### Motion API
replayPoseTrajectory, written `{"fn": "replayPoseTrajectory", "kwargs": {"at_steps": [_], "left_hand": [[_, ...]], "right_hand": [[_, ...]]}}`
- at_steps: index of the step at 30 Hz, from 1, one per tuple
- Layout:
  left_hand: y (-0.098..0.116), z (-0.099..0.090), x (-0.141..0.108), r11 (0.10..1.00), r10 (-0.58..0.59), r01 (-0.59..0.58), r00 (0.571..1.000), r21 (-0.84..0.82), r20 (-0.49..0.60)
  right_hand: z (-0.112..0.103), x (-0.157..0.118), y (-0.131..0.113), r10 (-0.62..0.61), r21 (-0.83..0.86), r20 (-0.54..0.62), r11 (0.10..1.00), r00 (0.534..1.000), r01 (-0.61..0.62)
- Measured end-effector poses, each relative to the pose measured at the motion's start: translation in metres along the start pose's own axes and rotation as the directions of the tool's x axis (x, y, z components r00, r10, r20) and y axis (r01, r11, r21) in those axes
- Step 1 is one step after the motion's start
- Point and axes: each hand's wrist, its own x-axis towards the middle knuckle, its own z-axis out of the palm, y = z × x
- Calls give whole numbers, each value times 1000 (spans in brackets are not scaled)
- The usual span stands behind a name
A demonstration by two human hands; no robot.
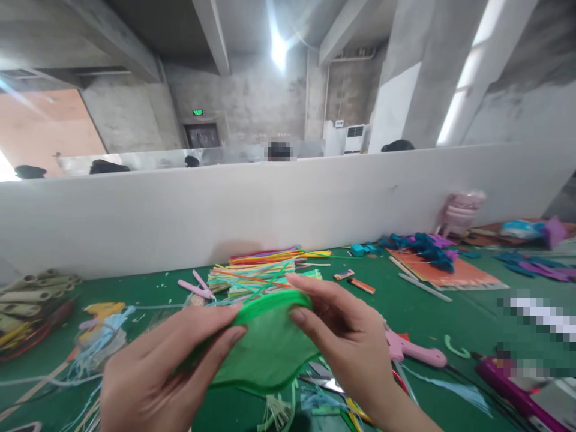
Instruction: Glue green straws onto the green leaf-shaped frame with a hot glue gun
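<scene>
A thin, see-through green fabric piece with a thick, brighter green edge is held up above the table in front of me. My left hand pinches its upper left edge between thumb and fingers. On the upper right edge, my right hand grips with the thumb in front and the fingers behind. The lower edge curves in a wavy line and hangs free. Under the fabric, partly hidden, lie metal scissors. A pink glue gun lies just right of my right hand.
Bundles of coloured strips and a lighter lie behind my hands on the green table. Bamboo tubes and a yellow glue gun are left. A purple tool sits right. A white partition closes the back.
</scene>
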Motion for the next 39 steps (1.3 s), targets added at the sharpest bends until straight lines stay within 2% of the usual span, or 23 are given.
{"fn": "replayPoseTrajectory", "kwargs": {"at_steps": [5, 14, 18, 23, 26, 31, 39], "left_hand": [[10, 0, -2, 998, 43, -40, 996, -40, 80], [17, 3, 3, 997, 69, -66, 990, -28, 121], [19, 0, 8, 999, 25, -21, 993, -41, 111], [7, -13, 20, 994, 56, -37, 980, -102, 190], [-1, -17, 24, 990, 38, -6, 974, -142, 222], [1, -14, 23, 974, -19, 67, 976, -215, 217], [1, -13, 13, 970, -54, 108, 970, -219, 238]], "right_hand": [[5, -8, -10, -159, -56, 59, 985, 986, 162], [9, -16, -16, -165, -114, 58, 979, 985, 170], [9, -15, -13, -169, -102, 73, 979, 983, 176], [5, -11, -13, -122, -110, 61, 986, 991, 128], [2, -11, -13, -100, -107, 41, 989, 994, 104], [5, -9, -16, -84, -88, 96, 992, 992, 92], [7, -8, -21, -99, -68, 95, 992, 991, 105]]}}
